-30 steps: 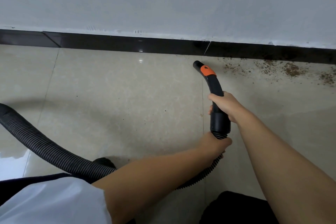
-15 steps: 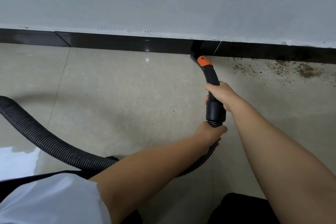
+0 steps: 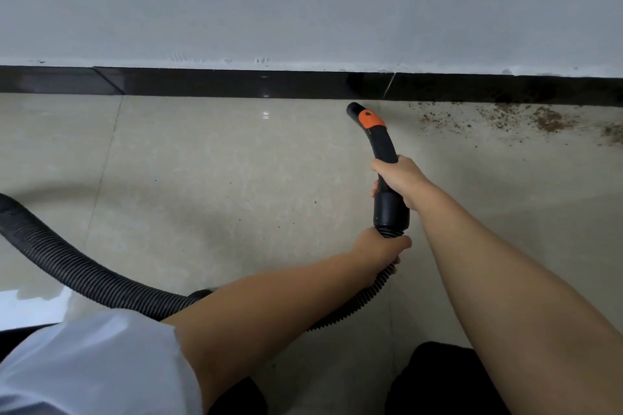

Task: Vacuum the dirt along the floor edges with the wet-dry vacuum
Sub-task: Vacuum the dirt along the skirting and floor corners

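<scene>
A black curved vacuum nozzle (image 3: 379, 138) with an orange slider points its open tip at the floor just in front of the black baseboard (image 3: 236, 82). My right hand (image 3: 399, 180) grips the nozzle's handle. Behind it, my left hand (image 3: 379, 248) grips the ribbed black hose (image 3: 67, 266) where it joins the handle. Brown dirt (image 3: 542, 118) lies scattered along the floor edge to the right of the nozzle tip. The vacuum body is out of view.
The hose loops left across the beige tiled floor (image 3: 202, 185) and off the left edge. A grey wall (image 3: 303, 0) rises above the baseboard. Fine specks dot the tile left of the handle. My dark-clad knees sit at the bottom.
The nozzle tip went forward to the baseboard half a second ago and has since drawn back slightly from it. Both hands keep their grip.
</scene>
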Demonstrator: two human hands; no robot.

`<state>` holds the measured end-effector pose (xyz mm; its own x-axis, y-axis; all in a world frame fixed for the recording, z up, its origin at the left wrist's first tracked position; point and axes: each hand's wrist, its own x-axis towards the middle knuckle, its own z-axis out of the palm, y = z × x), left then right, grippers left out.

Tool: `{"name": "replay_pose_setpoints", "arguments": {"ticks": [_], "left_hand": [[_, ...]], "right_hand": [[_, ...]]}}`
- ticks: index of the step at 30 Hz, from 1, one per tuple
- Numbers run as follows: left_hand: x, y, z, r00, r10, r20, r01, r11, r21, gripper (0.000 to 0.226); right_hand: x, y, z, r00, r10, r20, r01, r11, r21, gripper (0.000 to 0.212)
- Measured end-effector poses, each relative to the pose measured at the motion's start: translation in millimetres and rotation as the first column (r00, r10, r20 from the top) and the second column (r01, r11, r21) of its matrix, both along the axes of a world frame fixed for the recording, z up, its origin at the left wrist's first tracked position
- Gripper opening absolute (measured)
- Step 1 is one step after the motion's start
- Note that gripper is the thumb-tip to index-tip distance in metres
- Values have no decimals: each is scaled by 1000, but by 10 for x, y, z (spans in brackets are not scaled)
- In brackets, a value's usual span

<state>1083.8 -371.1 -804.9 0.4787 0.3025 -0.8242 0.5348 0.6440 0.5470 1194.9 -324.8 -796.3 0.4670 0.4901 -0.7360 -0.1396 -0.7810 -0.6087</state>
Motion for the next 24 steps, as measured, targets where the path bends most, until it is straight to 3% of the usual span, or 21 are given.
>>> {"name": "replay_pose_setpoints", "arguments": {"ticks": [5,12,24], "left_hand": [[71,-382,27,973,-230,12,229,973,17,15],[95,-622,37,917,-398,25,396,916,58,17],[133,-421,-57,940,-341,-3,340,937,79,12]], "right_hand": [[122,-567,32,984,-175,33,176,984,-7,8],[210,-1051,-62,912,-406,53,405,914,18,13],[232,-775,-73,923,-385,-28,386,922,29,11]]}}
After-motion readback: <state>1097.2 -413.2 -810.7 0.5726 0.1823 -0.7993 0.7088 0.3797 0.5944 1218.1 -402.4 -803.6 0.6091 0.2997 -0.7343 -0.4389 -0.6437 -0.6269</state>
